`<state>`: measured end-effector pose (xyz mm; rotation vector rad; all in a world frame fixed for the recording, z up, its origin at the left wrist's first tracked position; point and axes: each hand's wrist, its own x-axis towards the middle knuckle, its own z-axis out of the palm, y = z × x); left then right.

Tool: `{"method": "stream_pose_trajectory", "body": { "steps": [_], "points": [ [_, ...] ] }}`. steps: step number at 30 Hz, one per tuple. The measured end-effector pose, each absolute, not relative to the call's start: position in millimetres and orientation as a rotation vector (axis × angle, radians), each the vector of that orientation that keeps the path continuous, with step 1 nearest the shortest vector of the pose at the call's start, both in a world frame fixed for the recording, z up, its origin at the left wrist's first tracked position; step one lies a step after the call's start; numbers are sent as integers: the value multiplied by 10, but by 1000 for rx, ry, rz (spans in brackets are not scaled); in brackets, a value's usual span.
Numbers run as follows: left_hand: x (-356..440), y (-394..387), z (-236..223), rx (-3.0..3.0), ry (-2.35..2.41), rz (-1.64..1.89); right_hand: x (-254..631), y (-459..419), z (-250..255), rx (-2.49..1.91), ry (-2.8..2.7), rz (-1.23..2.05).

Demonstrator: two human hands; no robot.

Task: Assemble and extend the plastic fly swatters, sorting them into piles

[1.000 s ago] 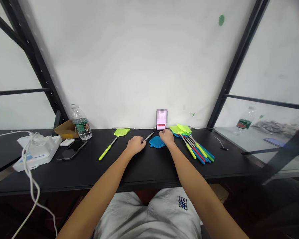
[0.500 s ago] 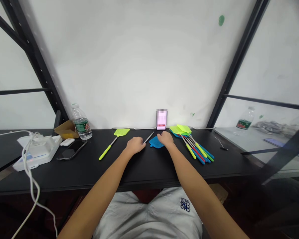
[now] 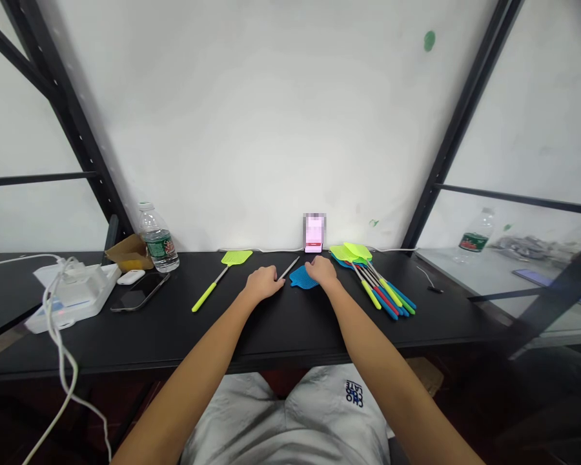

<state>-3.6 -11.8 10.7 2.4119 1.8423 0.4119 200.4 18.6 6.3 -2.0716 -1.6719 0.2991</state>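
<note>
My left hand (image 3: 263, 282) is closed around the lower end of a thin metal rod (image 3: 289, 267) that slants up to the right over the black table (image 3: 281, 323). My right hand (image 3: 323, 270) rests curled on a blue fly-swatter head (image 3: 302, 278) lying flat just beside the rod. The two hands sit close together at the middle of the table. A yellow-green fly swatter (image 3: 221, 274) lies alone to the left of my left hand.
A pile of several fly swatters (image 3: 375, 278) with coloured handles lies right of my right hand. A phone on a stand (image 3: 314, 233) leans at the wall. At the left are a water bottle (image 3: 157, 239), a dark phone (image 3: 138, 294), a white box with cables (image 3: 72, 294).
My right hand has shifted slightly left and toward me on the blue swatter head. The left hand keeps its hold on the rod, almost still.
</note>
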Motion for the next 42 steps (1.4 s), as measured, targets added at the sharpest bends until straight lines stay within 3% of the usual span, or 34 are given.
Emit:
{"method": "stream_pose_trajectory", "body": {
  "steps": [42],
  "points": [
    [-80, -53, 95, 2298, 1829, 610, 2006, 182, 65, -2053, -1721, 306]
  ]
}}
